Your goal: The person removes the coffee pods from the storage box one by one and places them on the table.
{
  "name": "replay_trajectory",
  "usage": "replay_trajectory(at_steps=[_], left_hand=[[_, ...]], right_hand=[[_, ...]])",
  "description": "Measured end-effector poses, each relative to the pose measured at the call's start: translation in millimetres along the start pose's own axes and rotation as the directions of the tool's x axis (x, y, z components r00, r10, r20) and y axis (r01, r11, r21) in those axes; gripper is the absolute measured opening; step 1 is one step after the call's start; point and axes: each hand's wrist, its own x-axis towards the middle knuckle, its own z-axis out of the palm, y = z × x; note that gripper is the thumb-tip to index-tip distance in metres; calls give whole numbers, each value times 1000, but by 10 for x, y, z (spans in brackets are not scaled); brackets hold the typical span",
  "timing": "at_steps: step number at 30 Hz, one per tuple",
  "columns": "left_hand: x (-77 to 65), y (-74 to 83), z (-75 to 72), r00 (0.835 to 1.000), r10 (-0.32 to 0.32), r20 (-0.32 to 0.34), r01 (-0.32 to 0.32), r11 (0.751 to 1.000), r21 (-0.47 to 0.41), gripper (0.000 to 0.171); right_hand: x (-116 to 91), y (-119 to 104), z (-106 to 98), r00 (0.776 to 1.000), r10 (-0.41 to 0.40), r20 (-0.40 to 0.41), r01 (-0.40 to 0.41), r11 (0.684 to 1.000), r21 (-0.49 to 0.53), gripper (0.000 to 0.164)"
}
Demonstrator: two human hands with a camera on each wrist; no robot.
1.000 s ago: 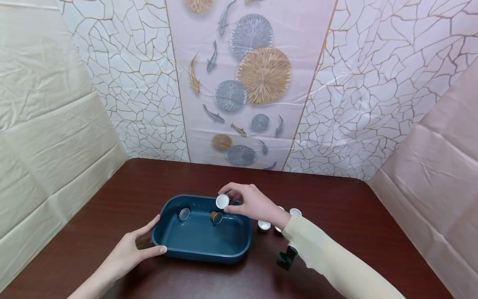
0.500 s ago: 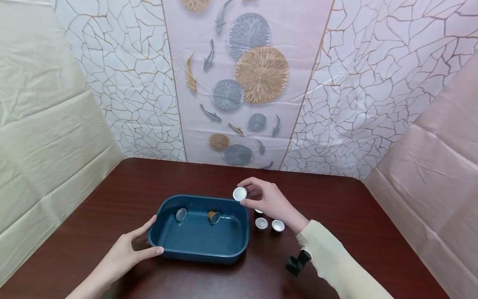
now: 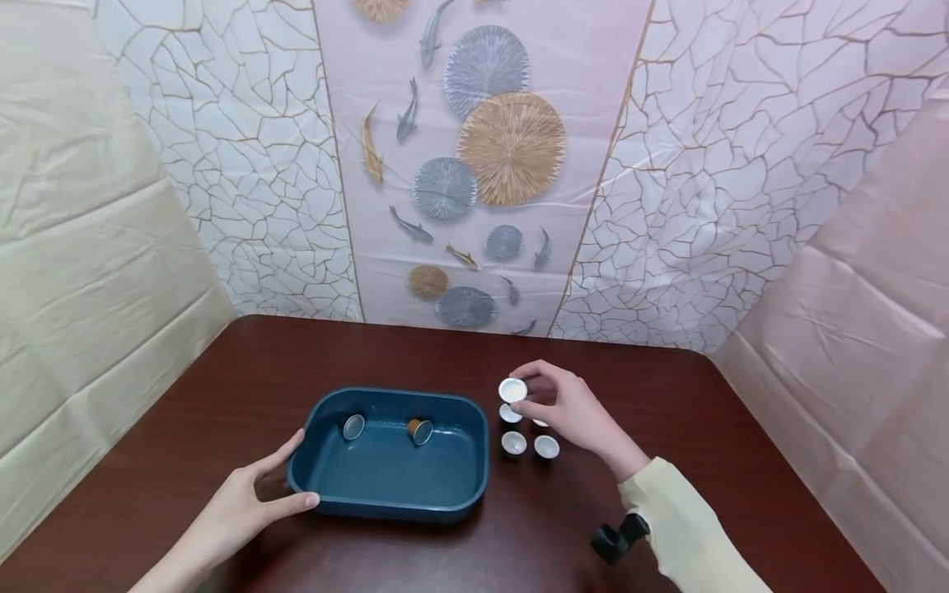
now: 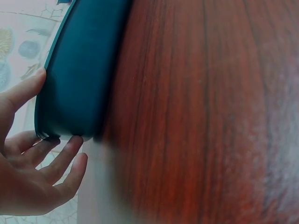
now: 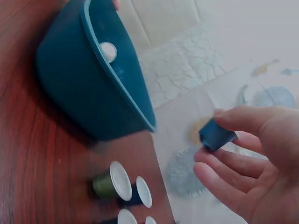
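Observation:
My right hand [image 3: 574, 408] pinches a coffee capsule [image 3: 513, 390] between thumb and fingers, its white lid facing my head. In the right wrist view the body of the held capsule [image 5: 217, 135] is dark blue. It is above several capsules on the table, such as a white-lidded capsule [image 3: 514, 445] and a green capsule [image 5: 113, 181]. My left hand [image 3: 240, 502] rests its spread thumb and fingers against the left end of a blue plastic bin [image 3: 393, 509]. Inside the bin lie a silver-lidded capsule [image 3: 353, 427] and an orange capsule [image 3: 418, 431], both tipped over.
The dark red wooden table [image 3: 415, 560] bears the bin left of the capsule group. Behind the table hangs a patterned cloth backdrop [image 3: 511, 148], with plain cloth at both sides. A black strap piece [image 3: 619, 537] sticks out from my right sleeve [image 3: 685, 527].
My right hand has carried the pinched capsule from above the bin rightwards, to over the capsules on the table. The left hand stays at the bin's end.

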Motion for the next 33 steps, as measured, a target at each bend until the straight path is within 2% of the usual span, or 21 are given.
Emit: replay_trajectory(at_steps=[5,11,15,21,33], left_hand=[[-7,3,-11,1000,-4,5,4,1000,-11,91],[-5,2,-13,1000,4,8,-4,1000,-17,91],[-7,-5,-5,1000,-8,18,9,1000,-21,91],[-22,5,4,1000,6,6,-6,1000,-22,91],[-12,-2,9,1000,18,7,-18,999,-29,90]], right_hand=[[-81,100,-51,1000,4,-17,-5,999,-35,33],[-181,215,-82,995,66,-78,-70,996,-58,33],[-260,269,-108,986,113,-121,-120,991,-51,32],[-343,380,-130,972,170,-163,-179,983,-40,32],[-492,547,-141,945,247,-213,-277,953,-122,31]])
